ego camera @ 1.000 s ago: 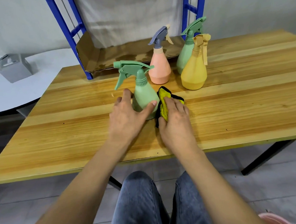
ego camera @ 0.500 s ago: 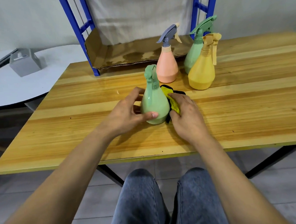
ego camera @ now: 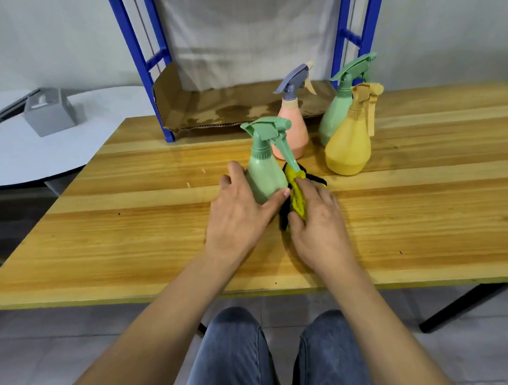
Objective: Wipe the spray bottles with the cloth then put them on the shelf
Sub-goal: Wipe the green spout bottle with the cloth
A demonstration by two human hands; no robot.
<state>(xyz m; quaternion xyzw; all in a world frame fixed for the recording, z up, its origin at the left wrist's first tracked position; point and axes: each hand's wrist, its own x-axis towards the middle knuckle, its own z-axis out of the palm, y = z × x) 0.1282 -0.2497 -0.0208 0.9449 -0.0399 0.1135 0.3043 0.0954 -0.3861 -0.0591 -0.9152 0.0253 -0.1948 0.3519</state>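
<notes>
Fingers (ego camera: 236, 172) of the left hand (ego camera: 236, 219) wrap round the left side of the green bottle (ego camera: 265, 177), and the thumb lies across its lower front, so the hand grips the body low down. The bottle stands upright on the table (ego camera: 132, 243), near the middle. Its trigger slants down to the right, and the tip meets the cloth (ego camera: 297, 196).

The right hand (ego camera: 319, 227) holds the cloth, a yellow one with a black edge, bunched between thumb and curled fingers. It presses the cloth against the bottle's right side, low on the body. Part of the cloth trails onto the table behind the hand.

Three more bottles stand upright farther back and to the right. The pink bottle (ego camera: 293, 131), with a grey-blue spray head, is just behind the green bottle. The yellow bottle (ego camera: 347, 149) stands to the right of it, and the far green bottle (ego camera: 335, 114) is just behind the yellow one; whether those two touch I cannot tell.

Behind them the blue shelf (ego camera: 140, 65) rises from the back of the table. Stained cardboard (ego camera: 227, 108) lines its lowest level. A white sheet hangs behind it.

Off to the left, a grey box (ego camera: 50, 111) sits on a white table (ego camera: 24, 157). Knees (ego camera: 235, 355) in blue jeans show below the table edge.
</notes>
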